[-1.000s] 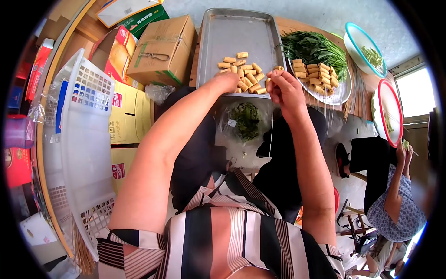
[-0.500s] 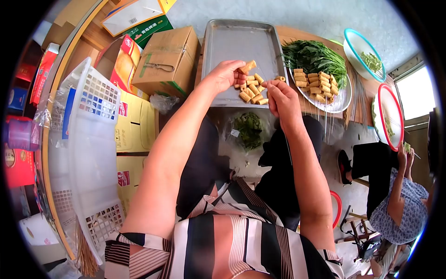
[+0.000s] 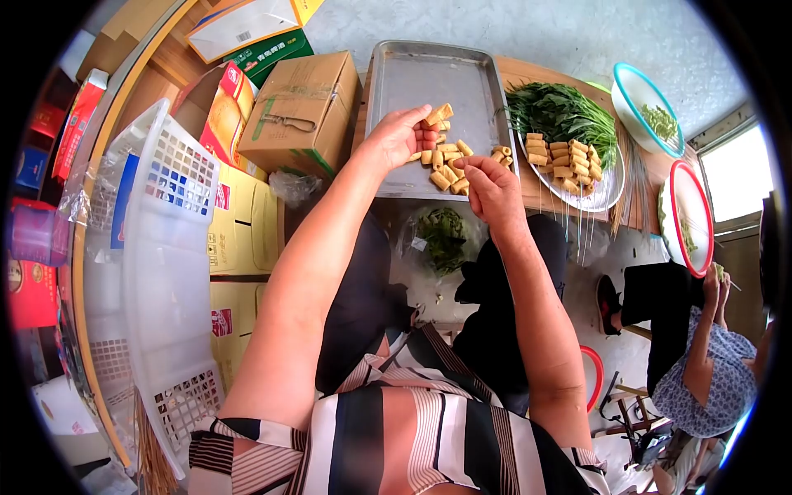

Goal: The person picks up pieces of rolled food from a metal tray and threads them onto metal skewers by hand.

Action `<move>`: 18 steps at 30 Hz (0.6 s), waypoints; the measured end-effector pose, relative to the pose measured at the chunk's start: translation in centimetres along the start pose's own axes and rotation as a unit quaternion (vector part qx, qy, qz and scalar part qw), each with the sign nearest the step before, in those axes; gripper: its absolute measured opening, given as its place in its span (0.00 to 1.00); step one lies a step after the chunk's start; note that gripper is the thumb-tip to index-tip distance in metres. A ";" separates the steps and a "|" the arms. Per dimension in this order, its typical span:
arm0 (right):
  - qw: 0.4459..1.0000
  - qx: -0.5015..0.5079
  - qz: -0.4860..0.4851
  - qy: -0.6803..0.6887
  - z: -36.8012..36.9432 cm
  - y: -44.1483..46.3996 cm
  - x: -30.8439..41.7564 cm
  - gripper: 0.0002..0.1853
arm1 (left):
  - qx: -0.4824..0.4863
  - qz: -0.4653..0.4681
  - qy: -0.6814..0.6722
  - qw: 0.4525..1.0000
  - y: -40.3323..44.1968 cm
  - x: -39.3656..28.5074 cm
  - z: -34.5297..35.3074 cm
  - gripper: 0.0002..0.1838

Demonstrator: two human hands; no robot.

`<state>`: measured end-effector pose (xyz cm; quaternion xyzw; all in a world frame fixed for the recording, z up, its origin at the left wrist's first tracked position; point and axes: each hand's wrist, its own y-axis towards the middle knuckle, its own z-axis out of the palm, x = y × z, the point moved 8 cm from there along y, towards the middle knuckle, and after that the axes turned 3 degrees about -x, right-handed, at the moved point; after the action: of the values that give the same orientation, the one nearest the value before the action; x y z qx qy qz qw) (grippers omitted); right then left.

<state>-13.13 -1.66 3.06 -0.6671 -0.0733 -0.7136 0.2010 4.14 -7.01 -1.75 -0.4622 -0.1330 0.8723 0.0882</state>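
My left hand (image 3: 399,139) is closed around short tan rolls (image 3: 440,115), which look like rolled bean curd skin; the fingers hide part of them. My right hand (image 3: 495,190) is in a pinch, its fingertips close to the loose rolls (image 3: 446,175) piled at the near end of the metal tray (image 3: 436,74). A thin skewer appears to be between those fingers, though it barely shows. On a white plate (image 3: 615,196) to the right, more rolls (image 3: 569,161) sit in rows, with thin skewers hanging over the edge, beside leafy greens (image 3: 565,107).
A cardboard box (image 3: 293,107) with scissors on top stands left of the tray. A white plastic crate (image 3: 165,272) is farther left. Bagged greens (image 3: 441,239) lie below the tray. Blue-rimmed (image 3: 648,103) and red-rimmed basins (image 3: 689,219) stand right, near another person (image 3: 709,371).
My right hand has moved slightly left and down, toward the loose rolls. My left hand still holds rolls, now tilted differently. The whole view has shifted a little.
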 end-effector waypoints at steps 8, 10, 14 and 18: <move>1.000 -0.002 -0.003 -0.001 0.0 0.0 0.1 0.11 | -0.002 0.011 0.014 1.000 -0.3 -0.2 0.2 0.12; 1.000 -0.003 -0.005 0.000 -0.1 -0.1 0.2 0.11 | 0.002 0.014 0.014 1.000 -0.3 -0.2 0.3 0.13; 1.000 -0.002 -0.001 0.001 -0.2 0.0 0.0 0.12 | 0.011 0.016 0.022 1.000 -0.4 -0.2 0.6 0.12; 1.000 -0.002 0.001 -0.001 -0.3 0.0 -0.1 0.12 | 0.006 0.023 0.031 0.999 -0.5 -0.3 0.7 0.12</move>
<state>-13.43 -1.81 2.96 -0.6685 -0.0717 -0.7127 0.1999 3.76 -6.77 -0.96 -0.4916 -0.1141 0.8600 0.0754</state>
